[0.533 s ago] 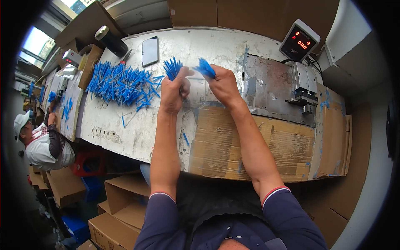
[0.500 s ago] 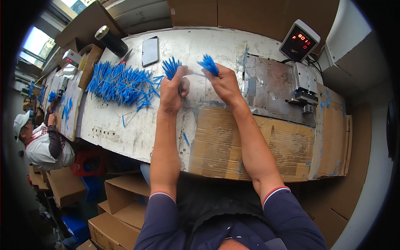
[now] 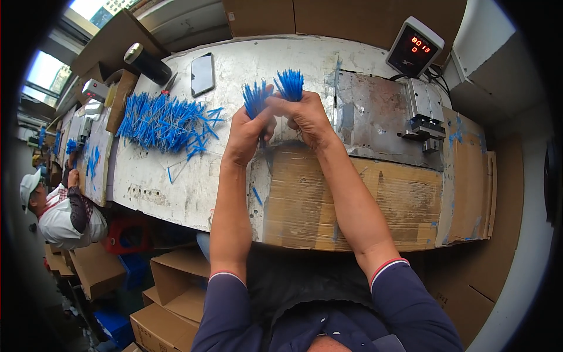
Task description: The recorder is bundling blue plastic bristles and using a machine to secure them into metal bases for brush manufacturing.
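Left grip [image 3: 245, 132] clamps one blue-tipped bundle [image 3: 255, 98]; right grip [image 3: 311, 119] clamps a second bundle [image 3: 290, 85] just beside it.

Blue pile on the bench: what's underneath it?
The white bench top shows around the blue pile and between stray pieces at its right edge. Beneath its dense middle nothing can be seen; the pieces cover it.

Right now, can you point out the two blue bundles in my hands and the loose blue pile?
Left blue bundle [image 3: 255, 101]: head view, on its blue ends.
Right blue bundle [image 3: 290, 85]: head view, on its blue ends.
Loose blue pile [image 3: 159, 121]: head view, near its middle.
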Demonstrator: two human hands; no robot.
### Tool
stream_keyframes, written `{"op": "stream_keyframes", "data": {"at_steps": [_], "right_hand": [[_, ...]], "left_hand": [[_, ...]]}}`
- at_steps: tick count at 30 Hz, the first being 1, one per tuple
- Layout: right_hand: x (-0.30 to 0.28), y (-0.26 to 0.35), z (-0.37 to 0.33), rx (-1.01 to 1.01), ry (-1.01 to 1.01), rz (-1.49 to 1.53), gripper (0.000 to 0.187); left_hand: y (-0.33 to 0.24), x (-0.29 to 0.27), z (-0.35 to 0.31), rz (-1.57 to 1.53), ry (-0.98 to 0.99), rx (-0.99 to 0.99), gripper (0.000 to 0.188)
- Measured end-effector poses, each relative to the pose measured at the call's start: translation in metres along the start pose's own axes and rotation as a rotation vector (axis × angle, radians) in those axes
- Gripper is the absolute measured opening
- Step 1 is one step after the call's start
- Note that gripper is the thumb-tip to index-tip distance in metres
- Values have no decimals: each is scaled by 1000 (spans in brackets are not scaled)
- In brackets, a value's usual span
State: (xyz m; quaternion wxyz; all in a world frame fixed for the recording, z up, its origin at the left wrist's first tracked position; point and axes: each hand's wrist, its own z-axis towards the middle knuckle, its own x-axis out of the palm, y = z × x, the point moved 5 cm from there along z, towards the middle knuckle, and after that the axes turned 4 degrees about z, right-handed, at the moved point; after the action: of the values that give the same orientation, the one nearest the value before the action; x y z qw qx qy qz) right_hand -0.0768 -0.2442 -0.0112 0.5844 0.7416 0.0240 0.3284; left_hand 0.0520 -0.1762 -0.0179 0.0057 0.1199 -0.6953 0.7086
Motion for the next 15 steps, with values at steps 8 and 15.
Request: {"op": "stream_keyframes", "data": {"at_steps": [8, 15], "right_hand": [[-6, -6, 3, -25, -103, 96, 15], [-4, -3, 3, -85, -92, 85, 12]], "left_hand": [[-1, 6, 0, -18, -3, 5, 42], [1, 2, 4, -55, -43, 26, 36]]}}
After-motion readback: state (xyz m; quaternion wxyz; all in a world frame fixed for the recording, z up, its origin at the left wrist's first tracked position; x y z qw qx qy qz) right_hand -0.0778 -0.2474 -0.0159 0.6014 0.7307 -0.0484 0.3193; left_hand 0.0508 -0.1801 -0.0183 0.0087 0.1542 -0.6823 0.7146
